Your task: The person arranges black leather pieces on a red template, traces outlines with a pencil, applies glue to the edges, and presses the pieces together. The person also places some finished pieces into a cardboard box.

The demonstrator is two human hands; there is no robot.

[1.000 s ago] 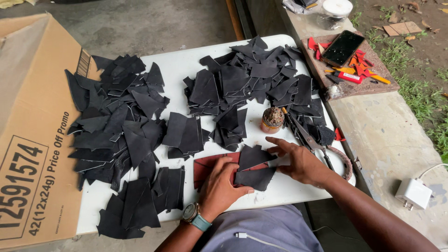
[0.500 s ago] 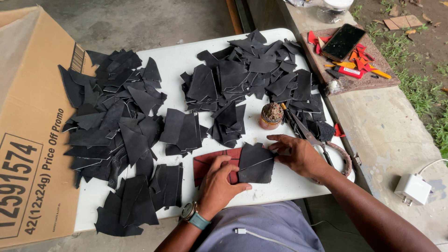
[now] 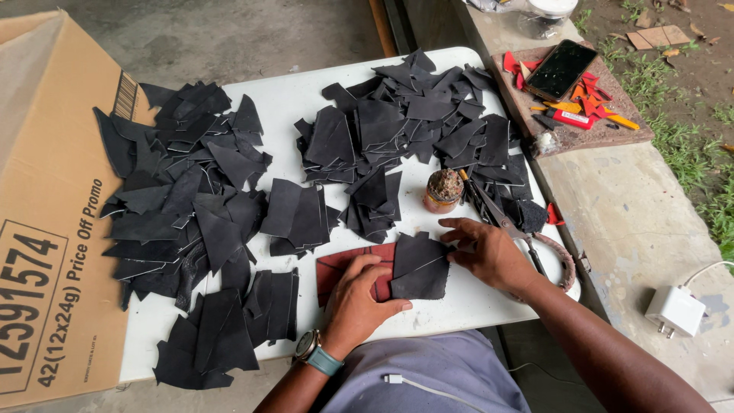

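At the tabletop's [image 3: 459, 302] near edge, both hands press flat: left hand [image 3: 359, 302] pins the red pad [image 3: 336, 268], right hand [image 3: 489, 252] steadies the black leather piece [image 3: 419, 266] atop it. Keep edges aligned, pressure even.

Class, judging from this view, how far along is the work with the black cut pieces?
Done: many black pieces lie cut in heaps. In hand: the left hand and right hand press one black piece onto a red sheet. Left: the far heap lies untouched.
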